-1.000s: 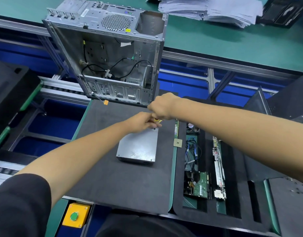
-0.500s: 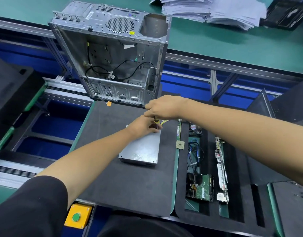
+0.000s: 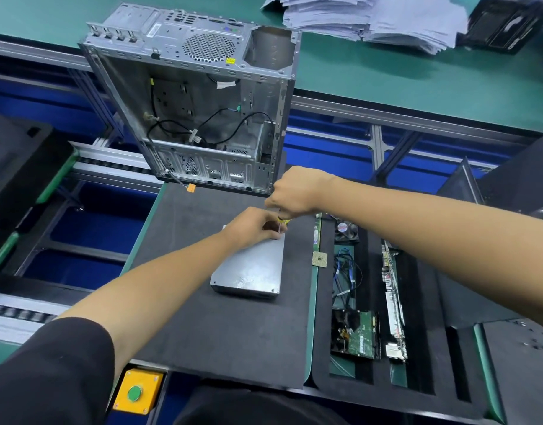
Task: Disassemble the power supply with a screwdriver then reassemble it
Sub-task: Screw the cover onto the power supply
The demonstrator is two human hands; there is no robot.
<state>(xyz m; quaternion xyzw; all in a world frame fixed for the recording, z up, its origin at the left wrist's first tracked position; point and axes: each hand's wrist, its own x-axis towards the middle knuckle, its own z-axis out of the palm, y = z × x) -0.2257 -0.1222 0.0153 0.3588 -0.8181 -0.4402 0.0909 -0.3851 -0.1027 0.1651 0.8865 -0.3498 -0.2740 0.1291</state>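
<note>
power supply (image 3: 251, 269): grey metal box lying flat on the black mat (image 3: 227, 332), toward the mat's far right part, lid side facing up
screwdriver (image 3: 282, 223): standing roughly upright over the far right corner of the power supply, only a bit of yellow handle and thin shaft showing below the fist
right hand (image 3: 297, 194): fingers curling tight round the screwdriver handle from above, forearm reaching in from the right edge
left hand (image 3: 254, 228): resting on the far end of the power supply, fingertips pinching in near the screwdriver shaft; cannot tell if they are actually touching it
computer case (image 3: 202, 111): open and standing at the mat's far edge, loose black cables hanging inside
foam tray (image 3: 423, 378): sitting just right of the mat, slots holding a circuit board (image 3: 359, 335), a small fan (image 3: 346, 230) and a long card (image 3: 394, 305)
CPU chip (image 3: 319, 259): lying at the tray's left edge, near the power supply
papers (image 3: 371, 16): stacking up on the green desk (image 3: 386, 75) at the far right
yellow button box (image 3: 138, 391): sitting below the mat's near edge
</note>
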